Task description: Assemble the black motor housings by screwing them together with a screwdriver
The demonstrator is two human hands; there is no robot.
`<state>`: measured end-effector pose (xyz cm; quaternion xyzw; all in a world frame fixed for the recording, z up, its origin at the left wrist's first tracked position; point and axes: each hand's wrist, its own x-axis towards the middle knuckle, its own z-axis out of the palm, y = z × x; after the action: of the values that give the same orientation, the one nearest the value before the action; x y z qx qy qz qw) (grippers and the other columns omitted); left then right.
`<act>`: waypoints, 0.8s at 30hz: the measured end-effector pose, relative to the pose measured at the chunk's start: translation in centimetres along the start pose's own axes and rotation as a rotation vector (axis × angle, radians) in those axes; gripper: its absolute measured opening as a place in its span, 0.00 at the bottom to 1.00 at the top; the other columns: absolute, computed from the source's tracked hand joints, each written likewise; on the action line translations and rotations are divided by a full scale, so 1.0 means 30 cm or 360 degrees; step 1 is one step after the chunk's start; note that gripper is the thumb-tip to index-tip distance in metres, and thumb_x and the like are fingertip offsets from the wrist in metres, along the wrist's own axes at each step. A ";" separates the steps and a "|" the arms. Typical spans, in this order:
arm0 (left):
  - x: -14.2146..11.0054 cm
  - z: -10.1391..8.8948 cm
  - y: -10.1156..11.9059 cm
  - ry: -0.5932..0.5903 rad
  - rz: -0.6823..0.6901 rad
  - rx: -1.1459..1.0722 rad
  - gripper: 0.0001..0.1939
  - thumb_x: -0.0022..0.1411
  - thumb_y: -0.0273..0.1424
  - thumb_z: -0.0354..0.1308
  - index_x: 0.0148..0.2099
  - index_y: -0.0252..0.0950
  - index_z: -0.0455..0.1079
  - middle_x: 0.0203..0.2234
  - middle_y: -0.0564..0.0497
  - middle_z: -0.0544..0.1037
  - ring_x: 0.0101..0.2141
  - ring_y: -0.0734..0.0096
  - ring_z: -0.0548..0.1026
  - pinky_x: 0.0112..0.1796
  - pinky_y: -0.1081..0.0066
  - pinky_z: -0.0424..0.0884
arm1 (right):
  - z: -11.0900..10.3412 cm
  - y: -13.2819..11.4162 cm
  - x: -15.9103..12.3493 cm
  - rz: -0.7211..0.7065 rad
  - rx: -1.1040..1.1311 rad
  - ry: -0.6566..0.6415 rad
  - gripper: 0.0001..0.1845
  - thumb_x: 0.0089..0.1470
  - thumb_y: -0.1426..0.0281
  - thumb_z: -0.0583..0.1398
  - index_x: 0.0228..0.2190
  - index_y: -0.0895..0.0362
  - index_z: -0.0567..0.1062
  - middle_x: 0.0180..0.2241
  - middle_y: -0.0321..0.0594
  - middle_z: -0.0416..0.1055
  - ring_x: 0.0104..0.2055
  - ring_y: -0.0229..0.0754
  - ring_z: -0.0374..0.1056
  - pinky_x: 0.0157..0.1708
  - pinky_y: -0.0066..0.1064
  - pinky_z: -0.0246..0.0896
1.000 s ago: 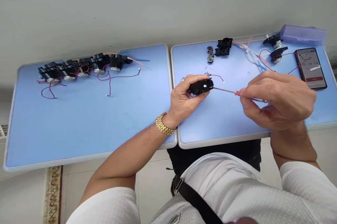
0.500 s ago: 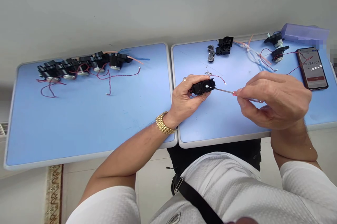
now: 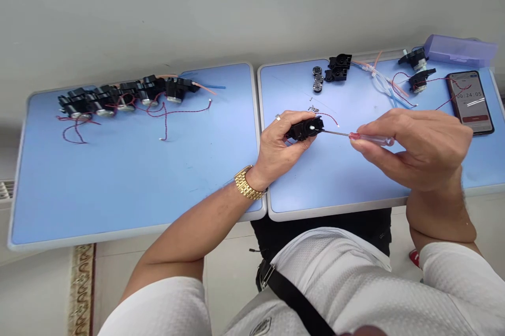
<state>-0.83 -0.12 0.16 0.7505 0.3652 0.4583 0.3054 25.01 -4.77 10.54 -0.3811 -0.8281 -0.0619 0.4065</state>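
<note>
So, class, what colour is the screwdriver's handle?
The handle is clear, red at its front; head view.

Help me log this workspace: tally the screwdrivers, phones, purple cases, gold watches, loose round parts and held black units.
Screwdriver: 1
Phone: 1
Purple case: 1
Gold watch: 1
Loose round parts: 3
Held black unit: 1
Total: 8

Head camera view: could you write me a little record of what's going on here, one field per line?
Left hand: gripping a black unit
Right hand: holding a screwdriver with a clear handle
Screwdriver tip: at the black unit's right end
Behind the black unit: small loose screws, three round parts
Left table: row of black assemblies with red wires
Far right: phone, purple case
</note>
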 end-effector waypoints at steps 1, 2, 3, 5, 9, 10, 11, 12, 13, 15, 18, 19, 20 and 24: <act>0.001 0.000 0.000 0.0002 0.0010 -0.0007 0.18 0.71 0.30 0.72 0.62 0.44 0.81 0.52 0.47 0.88 0.52 0.62 0.85 0.48 0.64 0.82 | 0.002 0.005 -0.002 0.0012 -0.0054 0.0029 0.10 0.70 0.64 0.71 0.35 0.50 0.80 0.23 0.27 0.78 0.23 0.35 0.73 0.21 0.33 0.60; 0.001 0.000 0.000 0.0001 0.0019 -0.0016 0.18 0.71 0.29 0.72 0.61 0.44 0.81 0.52 0.47 0.88 0.51 0.62 0.85 0.49 0.64 0.81 | 0.003 0.010 -0.004 0.0038 -0.0119 0.0054 0.14 0.71 0.60 0.71 0.33 0.51 0.79 0.21 0.27 0.76 0.21 0.35 0.71 0.20 0.34 0.57; 0.002 -0.001 0.001 0.0001 0.0025 -0.0024 0.19 0.71 0.29 0.72 0.61 0.44 0.81 0.52 0.47 0.88 0.51 0.62 0.85 0.49 0.65 0.81 | 0.005 0.014 -0.007 0.0079 -0.0189 0.0059 0.18 0.72 0.57 0.70 0.31 0.51 0.78 0.20 0.27 0.74 0.20 0.35 0.68 0.20 0.35 0.54; 0.003 -0.002 0.004 0.0000 0.0012 -0.0021 0.19 0.70 0.29 0.72 0.61 0.44 0.81 0.52 0.48 0.88 0.51 0.62 0.84 0.49 0.65 0.81 | 0.008 0.022 -0.011 0.0166 -0.0295 0.0020 0.24 0.74 0.53 0.66 0.27 0.51 0.77 0.17 0.28 0.69 0.18 0.35 0.64 0.20 0.36 0.51; 0.003 -0.002 0.010 0.0002 -0.0042 -0.0023 0.18 0.70 0.29 0.72 0.61 0.44 0.81 0.52 0.48 0.88 0.50 0.63 0.84 0.47 0.66 0.80 | 0.011 0.022 -0.011 0.0210 -0.0178 -0.0055 0.14 0.76 0.59 0.64 0.37 0.51 0.82 0.27 0.32 0.81 0.26 0.39 0.76 0.25 0.35 0.61; 0.003 -0.001 0.011 0.0005 -0.0039 -0.0046 0.19 0.70 0.28 0.72 0.61 0.44 0.82 0.52 0.48 0.88 0.50 0.63 0.84 0.47 0.66 0.80 | 0.010 0.018 -0.008 0.0203 -0.0086 -0.0068 0.09 0.76 0.62 0.64 0.42 0.52 0.83 0.32 0.34 0.85 0.30 0.41 0.80 0.27 0.34 0.66; 0.003 0.000 0.011 0.0007 -0.0036 -0.0067 0.19 0.70 0.28 0.72 0.61 0.44 0.82 0.52 0.48 0.88 0.50 0.64 0.84 0.47 0.66 0.80 | 0.009 0.015 -0.006 0.0202 0.0011 -0.0093 0.06 0.75 0.65 0.64 0.46 0.52 0.83 0.37 0.35 0.87 0.34 0.42 0.83 0.30 0.34 0.71; 0.003 0.001 0.012 0.0008 -0.0034 -0.0080 0.19 0.70 0.28 0.72 0.61 0.44 0.82 0.52 0.49 0.88 0.50 0.64 0.84 0.47 0.67 0.80 | 0.007 0.011 -0.003 0.0198 0.0100 -0.0121 0.06 0.74 0.68 0.64 0.47 0.51 0.82 0.41 0.35 0.88 0.36 0.42 0.84 0.33 0.33 0.74; 0.003 0.003 0.012 0.0008 -0.0034 -0.0087 0.19 0.69 0.27 0.72 0.61 0.44 0.82 0.52 0.49 0.88 0.50 0.64 0.84 0.47 0.67 0.80 | 0.005 0.008 -0.001 0.0198 0.0167 -0.0152 0.07 0.73 0.71 0.64 0.48 0.51 0.82 0.42 0.35 0.88 0.37 0.42 0.85 0.34 0.33 0.76; 0.004 0.004 0.013 0.0006 -0.0039 -0.0092 0.19 0.69 0.27 0.72 0.60 0.44 0.82 0.51 0.49 0.88 0.49 0.64 0.84 0.46 0.67 0.80 | 0.001 0.006 -0.001 0.0215 0.0201 -0.0187 0.07 0.72 0.72 0.63 0.45 0.49 0.82 0.41 0.33 0.88 0.35 0.41 0.84 0.33 0.33 0.77; 0.005 0.005 0.011 -0.0001 -0.0052 -0.0089 0.19 0.69 0.27 0.72 0.60 0.43 0.82 0.50 0.48 0.88 0.49 0.64 0.84 0.45 0.67 0.79 | 0.004 0.012 -0.010 0.0267 0.0045 -0.0142 0.07 0.74 0.65 0.64 0.39 0.48 0.82 0.34 0.31 0.87 0.29 0.41 0.81 0.30 0.34 0.75; 0.005 0.005 0.010 -0.0006 -0.0061 -0.0076 0.18 0.69 0.27 0.72 0.60 0.43 0.82 0.50 0.48 0.88 0.49 0.63 0.84 0.45 0.67 0.80 | 0.006 0.017 -0.014 0.0287 -0.0032 -0.0125 0.10 0.75 0.61 0.65 0.38 0.48 0.82 0.31 0.31 0.86 0.27 0.41 0.80 0.28 0.34 0.72; 0.005 0.004 0.009 -0.0008 -0.0069 -0.0059 0.18 0.69 0.28 0.72 0.60 0.43 0.82 0.51 0.48 0.88 0.49 0.63 0.84 0.46 0.65 0.80 | 0.010 0.022 -0.019 0.0297 -0.0106 -0.0106 0.14 0.75 0.57 0.65 0.35 0.49 0.82 0.28 0.32 0.84 0.26 0.41 0.78 0.25 0.35 0.69; 0.005 0.003 0.007 -0.0018 -0.0085 -0.0028 0.17 0.70 0.30 0.71 0.60 0.43 0.82 0.51 0.47 0.88 0.50 0.62 0.84 0.50 0.62 0.81 | 0.020 0.036 -0.029 0.0285 -0.0250 -0.0055 0.25 0.74 0.48 0.64 0.29 0.50 0.80 0.20 0.31 0.76 0.20 0.38 0.71 0.20 0.36 0.56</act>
<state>-0.65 -0.11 0.35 0.7403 0.3793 0.4491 0.3262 25.70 -4.28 9.29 -0.4853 -0.7902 -0.0834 0.3649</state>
